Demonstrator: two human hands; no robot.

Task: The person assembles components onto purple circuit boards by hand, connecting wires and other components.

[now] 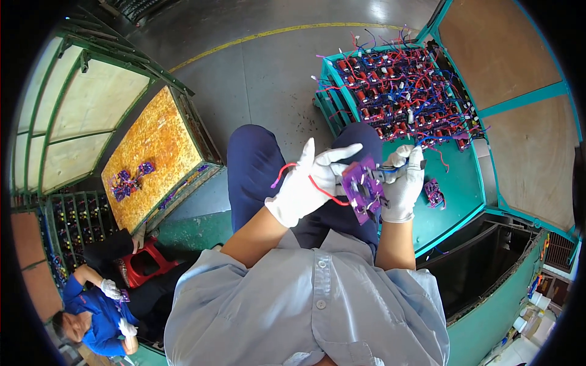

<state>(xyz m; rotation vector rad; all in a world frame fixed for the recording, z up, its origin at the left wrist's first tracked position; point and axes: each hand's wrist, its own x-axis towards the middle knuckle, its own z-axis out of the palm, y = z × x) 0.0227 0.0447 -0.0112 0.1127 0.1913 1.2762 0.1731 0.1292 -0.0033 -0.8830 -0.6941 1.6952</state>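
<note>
Over my lap, a purple square plate-like part (364, 188) with light metal bits and attached wires hangs between my hands. My right hand (404, 186), in a white glove, is closed at its right side, around its dark and blue wires (388, 169). My left hand (307, 186), also gloved, has its fingers spread with the palm showing. Across it runs a red wire (322, 188) that leads to the part; its purple-tipped end sticks out on the left. Some left fingers reach behind the part's edge, so whether they touch it is hidden.
At right, a teal bench (455, 189) bears a dense stack of red, blue and purple wired parts (403, 91) and one loose purple part (434, 193). At left, a wooden board (152, 165) carries several more. A seated co-worker (104, 317) is near a red stool (149, 262).
</note>
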